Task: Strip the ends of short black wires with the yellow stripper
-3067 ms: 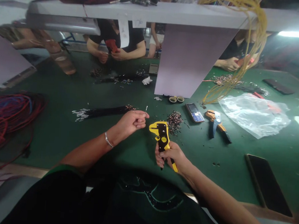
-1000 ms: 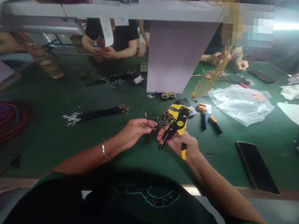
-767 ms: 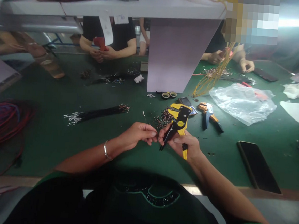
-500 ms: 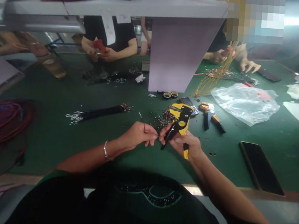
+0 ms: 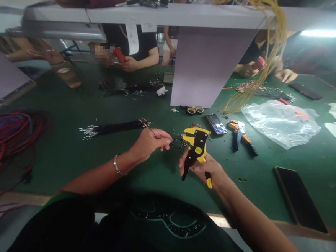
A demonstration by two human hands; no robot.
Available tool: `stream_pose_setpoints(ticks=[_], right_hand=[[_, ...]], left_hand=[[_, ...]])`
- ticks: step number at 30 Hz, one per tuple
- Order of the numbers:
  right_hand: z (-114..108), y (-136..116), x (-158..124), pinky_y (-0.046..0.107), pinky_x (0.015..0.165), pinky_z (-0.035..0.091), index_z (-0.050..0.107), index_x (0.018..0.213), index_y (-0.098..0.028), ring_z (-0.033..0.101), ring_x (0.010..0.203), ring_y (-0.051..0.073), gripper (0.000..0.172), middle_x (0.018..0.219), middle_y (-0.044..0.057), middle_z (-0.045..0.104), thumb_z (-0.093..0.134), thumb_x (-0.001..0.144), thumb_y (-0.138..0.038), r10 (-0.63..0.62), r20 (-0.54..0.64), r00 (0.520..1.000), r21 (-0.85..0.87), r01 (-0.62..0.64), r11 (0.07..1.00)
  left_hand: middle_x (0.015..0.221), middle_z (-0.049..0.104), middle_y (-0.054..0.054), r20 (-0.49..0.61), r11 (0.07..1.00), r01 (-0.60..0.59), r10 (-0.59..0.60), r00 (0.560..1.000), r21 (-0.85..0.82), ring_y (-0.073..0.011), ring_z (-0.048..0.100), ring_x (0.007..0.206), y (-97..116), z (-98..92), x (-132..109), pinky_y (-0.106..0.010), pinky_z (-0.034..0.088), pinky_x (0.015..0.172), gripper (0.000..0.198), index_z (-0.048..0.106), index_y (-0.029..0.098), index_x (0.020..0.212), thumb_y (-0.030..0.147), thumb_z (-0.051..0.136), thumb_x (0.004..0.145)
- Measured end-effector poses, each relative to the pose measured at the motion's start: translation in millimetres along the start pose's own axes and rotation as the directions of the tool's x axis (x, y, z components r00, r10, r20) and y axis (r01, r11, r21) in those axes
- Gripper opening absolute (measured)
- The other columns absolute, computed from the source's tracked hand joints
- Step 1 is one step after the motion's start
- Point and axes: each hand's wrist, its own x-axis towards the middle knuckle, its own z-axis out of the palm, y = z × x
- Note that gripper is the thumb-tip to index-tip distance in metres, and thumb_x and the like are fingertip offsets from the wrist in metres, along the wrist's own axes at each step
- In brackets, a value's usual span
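Yellow plastic wire stripper [image 5: 195, 147] in right hand [image 5: 201, 169].

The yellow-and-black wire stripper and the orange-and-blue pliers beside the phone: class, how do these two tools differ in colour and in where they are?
The yellow-and-black wire stripper is gripped in the right hand, while the orange-and-blue pliers lie on the green mat. The stripper is yellow and black; the pliers are orange and blue. Both are two-handled hand tools.

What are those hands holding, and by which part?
The right hand grips a yellow-and-black wire stripper by its handle; the left hand pinches a thin black wire between thumb and fingers.
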Motion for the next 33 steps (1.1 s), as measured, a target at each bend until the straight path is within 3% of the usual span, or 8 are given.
stream_pose_setpoints(ticks=[5,22,33], right_hand=[[1.9,4.1,-0.7,0.04,0.071,0.054,0.064,0.099,-0.01,0.07,0.074,0.024,0.037,0.089,0.01,0.073,0.065,0.062,-0.011,0.039,0.101,0.994,0.034,-0.042,0.999],[6.0,9.5,-1.6,0.041,0.072,0.054,0.066,0.098,-0.011,0.07,0.073,0.025,0.034,0.08,0.006,0.072,0.069,0.065,-0.014,0.084,0.129,0.988,0.062,-0.093,0.994],[3.2,20.1,-1.8,0.041,0.067,0.056,0.065,0.099,-0.011,0.065,0.065,0.019,0.03,0.075,0.004,0.068,0.075,0.071,-0.018,0.049,0.142,0.989,0.066,-0.059,0.996]], left_hand=[[0.055,0.067,-0.001,-0.017,0.999,-0.026,0.025,1.0,-0.026,-0.0094,0.057,0.05,-0.4,-0.7,1.5,-0.023,0.045,0.05,0.01,0.073,0.015,0.073,0.023,0.075,0.067],[0.064,0.07,-0.002,0.066,0.993,-0.056,0.05,0.997,0.102,-0.0105,0.06,0.059,-1.2,3.0,-2.7,-0.025,0.049,0.058,0.011,0.073,0.016,0.079,0.025,0.069,0.074],[0.066,0.07,-0.003,0.116,0.945,-0.203,0.179,0.977,0.255,-0.0115,0.061,0.062,4.8,-1.6,-4.0,-0.025,0.049,0.061,0.011,0.073,0.017,0.074,0.021,0.063,0.078]])
